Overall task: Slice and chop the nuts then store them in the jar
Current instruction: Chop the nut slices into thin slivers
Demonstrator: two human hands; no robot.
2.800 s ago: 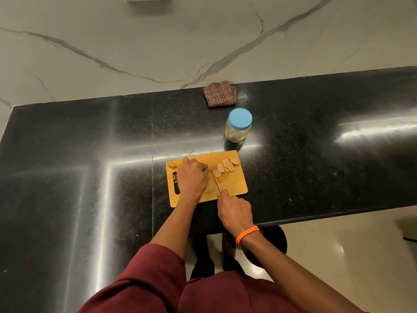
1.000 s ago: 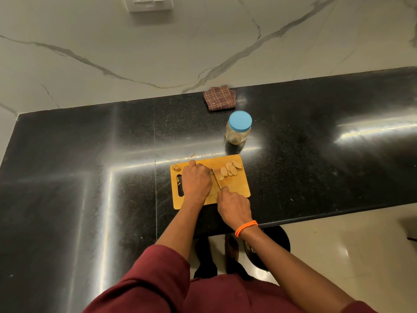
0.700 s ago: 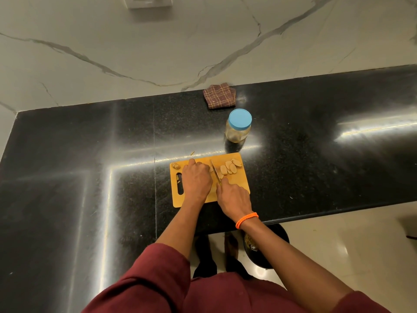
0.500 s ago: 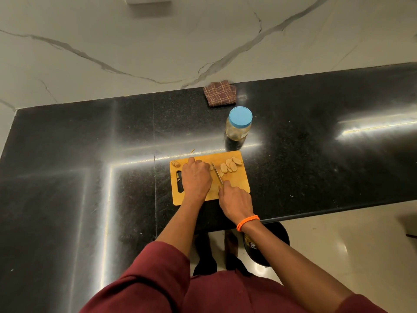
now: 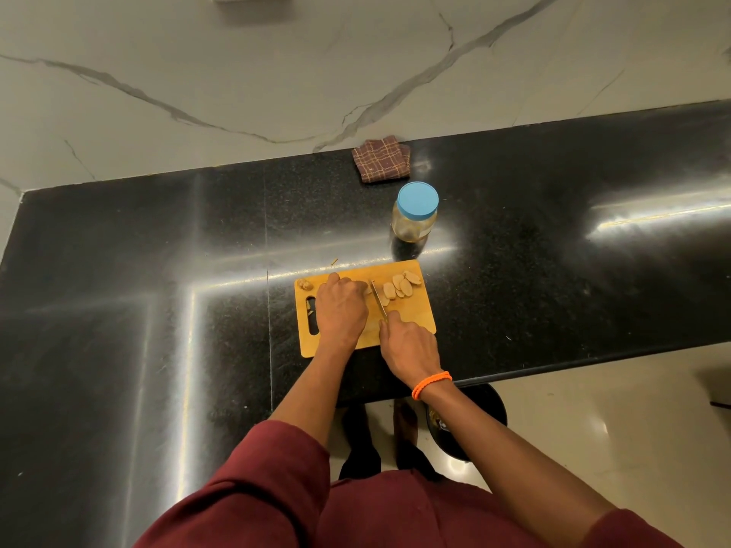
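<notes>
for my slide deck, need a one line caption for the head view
Right hand slices nuts with a knife on a wooden board, left hand steadying, lidded jar behind.

On the cutting board (image 5: 411, 322), the right hand (image 5: 409, 346) grips a knife (image 5: 378, 300) beside the left hand (image 5: 341, 308) and nut slices (image 5: 400, 287).

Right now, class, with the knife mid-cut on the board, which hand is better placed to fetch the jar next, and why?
Probably the left hand. The right hand grips the knife, while the left only steadies a nut on the cutting board. The jar, lid on, stands just beyond the board's far right corner.
</notes>
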